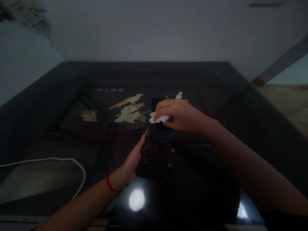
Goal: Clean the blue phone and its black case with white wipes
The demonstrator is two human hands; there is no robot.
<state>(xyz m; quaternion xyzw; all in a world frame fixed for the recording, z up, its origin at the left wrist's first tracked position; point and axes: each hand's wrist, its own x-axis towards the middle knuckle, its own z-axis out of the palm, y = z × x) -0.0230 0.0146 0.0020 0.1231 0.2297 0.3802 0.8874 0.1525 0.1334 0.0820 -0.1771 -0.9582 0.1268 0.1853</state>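
My left hand (132, 160) grips a dark smartphone (155, 154) from below, back side up, above a glossy black table (72, 96). A round dark camera ring shows near the phone's top end. My right hand (179, 115) is closed on a small white tissue (157, 118) and presses it against the top of the phone. A ring sits on one right finger. A red string circles my left wrist. Behind my right hand a small white bottle tip (179, 95) pokes up.
The table top carries an inlaid picture of a bird and plants (127, 110) with pale characters above it. A white cable (60, 160) curves across the near left. A lamp glare (136, 199) reflects in the glass. Wooden floor (288, 102) lies to the right.
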